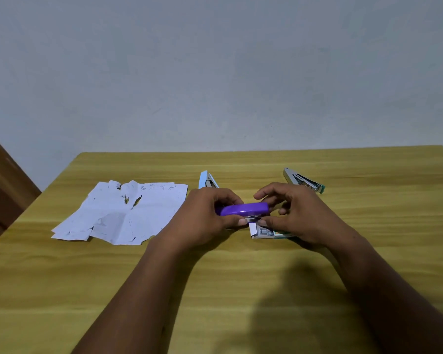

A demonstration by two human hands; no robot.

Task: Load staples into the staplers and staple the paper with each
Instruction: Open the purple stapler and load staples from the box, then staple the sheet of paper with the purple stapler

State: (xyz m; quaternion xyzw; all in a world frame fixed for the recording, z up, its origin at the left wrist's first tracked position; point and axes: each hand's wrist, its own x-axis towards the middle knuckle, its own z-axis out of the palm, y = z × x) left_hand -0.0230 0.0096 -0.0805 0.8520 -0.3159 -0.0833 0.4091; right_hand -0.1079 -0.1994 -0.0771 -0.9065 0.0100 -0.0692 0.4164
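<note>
My left hand [210, 215] grips a purple stapler [244, 209] at its rear, holding it above the wooden table [215, 277]. My right hand [299, 213] touches the stapler's front end, thumb and fingers pinched at its metal underside. A small box of staples [265, 231] with an open white flap lies right beneath, partly under my right hand. A light blue stapler [207, 180] stands opened behind my left hand. A grey and teal stapler [304, 182] lies opened at the back right. Crumpled white paper [123, 213] lies flat to the left.
A plain wall rises behind the table's far edge. A brown wooden piece [3, 185] stands at the far left beside the table. My forearms cast a shadow on the near tabletop.
</note>
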